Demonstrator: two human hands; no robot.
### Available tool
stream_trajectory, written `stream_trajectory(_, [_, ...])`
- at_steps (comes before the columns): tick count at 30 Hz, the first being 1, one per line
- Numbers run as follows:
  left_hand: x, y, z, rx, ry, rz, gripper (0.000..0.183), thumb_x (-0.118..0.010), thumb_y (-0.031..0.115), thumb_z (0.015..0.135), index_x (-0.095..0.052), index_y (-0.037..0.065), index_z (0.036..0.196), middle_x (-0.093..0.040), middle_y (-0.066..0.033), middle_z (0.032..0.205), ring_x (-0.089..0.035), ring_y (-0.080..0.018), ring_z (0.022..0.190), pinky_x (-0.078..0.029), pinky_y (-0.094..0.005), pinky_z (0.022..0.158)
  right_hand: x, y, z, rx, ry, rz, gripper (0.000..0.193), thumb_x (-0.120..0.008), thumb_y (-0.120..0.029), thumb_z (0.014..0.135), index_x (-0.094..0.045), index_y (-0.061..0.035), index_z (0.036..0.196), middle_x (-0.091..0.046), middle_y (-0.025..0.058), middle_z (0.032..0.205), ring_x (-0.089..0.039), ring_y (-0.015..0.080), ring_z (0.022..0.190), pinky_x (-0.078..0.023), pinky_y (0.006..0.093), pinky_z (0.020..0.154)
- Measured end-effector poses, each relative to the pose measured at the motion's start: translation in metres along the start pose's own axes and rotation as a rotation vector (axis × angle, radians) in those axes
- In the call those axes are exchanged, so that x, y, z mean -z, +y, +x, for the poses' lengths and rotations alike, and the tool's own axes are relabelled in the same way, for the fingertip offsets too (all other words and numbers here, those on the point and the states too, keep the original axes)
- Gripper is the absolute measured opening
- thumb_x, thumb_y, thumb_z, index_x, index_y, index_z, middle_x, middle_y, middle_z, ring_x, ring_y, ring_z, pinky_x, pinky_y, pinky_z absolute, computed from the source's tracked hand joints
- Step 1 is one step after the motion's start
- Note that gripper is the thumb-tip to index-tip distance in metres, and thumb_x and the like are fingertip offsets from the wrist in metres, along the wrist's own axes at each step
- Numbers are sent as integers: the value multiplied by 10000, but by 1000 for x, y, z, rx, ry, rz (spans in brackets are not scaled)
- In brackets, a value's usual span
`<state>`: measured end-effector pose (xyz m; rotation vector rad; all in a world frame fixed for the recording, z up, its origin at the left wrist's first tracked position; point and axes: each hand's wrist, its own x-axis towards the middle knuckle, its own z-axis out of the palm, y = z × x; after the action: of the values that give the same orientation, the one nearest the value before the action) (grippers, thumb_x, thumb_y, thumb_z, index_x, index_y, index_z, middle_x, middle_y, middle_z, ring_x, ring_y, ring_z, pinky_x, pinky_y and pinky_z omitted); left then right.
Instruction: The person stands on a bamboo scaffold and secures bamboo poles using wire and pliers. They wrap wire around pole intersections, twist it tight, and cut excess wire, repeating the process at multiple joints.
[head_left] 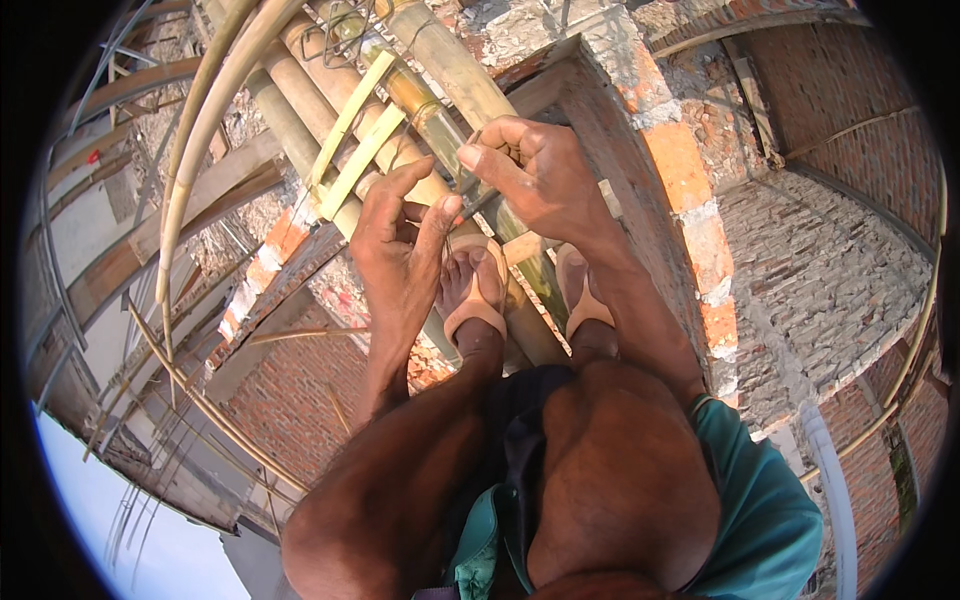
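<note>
My left hand (397,232) hovers over bamboo poles (455,65), just in front of my left foot. Its thumb and forefinger are bent and stand apart, with nothing plainly held between them. To its right, my right hand (548,185) is closed, thumb pressed towards the curled fingers; what it pinches is hidden. A thin dark strand or rod (484,204) shows in the gap between the hands; I cannot tell whether either hand touches it. Pale split bamboo strips (362,160) lie across the poles beyond my left hand. Looped dark wire (340,40) rests farther up the poles.
I crouch with tan sandals (478,305) on the poles, high above brick walls (300,385). A wooden beam (640,200) runs along the right, beside a broken brick edge (690,190). Long curved bamboo (190,160) rises at left. A pale pipe (832,490) stands at lower right.
</note>
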<state>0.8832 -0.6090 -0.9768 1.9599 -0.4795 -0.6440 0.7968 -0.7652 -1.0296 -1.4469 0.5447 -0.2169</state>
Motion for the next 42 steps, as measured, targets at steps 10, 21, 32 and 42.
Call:
stream_trajectory(10, [22, -16, 31, 302, 45, -759, 219, -704, 143, 1000, -628, 30, 1172, -678, -82, 937, -596, -58, 627, -483, -161, 519, -15, 3, -10, -354, -360, 392, 295, -707, -246, 1006, -712, 35, 1098, -715, 59, 889, -636, 82, 796, -536, 255, 722])
stream_trajectory(21, [30, -12, 32, 131, 99, -404, 224, -745, 170, 975, -672, -34, 1031, -736, -156, 868, -656, -130, 650, -513, -238, 566, -22, 14, -9, 157, -173, 3, 242, -694, -223, 989, -714, 17, 1020, -707, 75, 875, -654, 148, 811, -520, 328, 744])
stream_trajectory(32, [37, -9, 35, 123, 34, -245, 204, -721, 180, 996, -643, -9, 996, -689, -93, 804, -633, -113, 645, -512, -242, 577, -12, 10, -5, 87, -63, -38, 232, -670, -224, 1000, -678, 8, 1006, -698, 95, 882, -631, 144, 809, -506, 334, 744])
stream_trajectory(42, [23, -8, 28, 195, 135, -262, 230, -715, 189, 999, -633, -21, 1044, -698, -115, 850, -681, -139, 682, -558, -250, 608, -23, -6, -18, 52, -126, -173, 237, -744, -220, 952, -653, -8, 1005, -663, 124, 778, -655, 194, 748, -502, 339, 685])
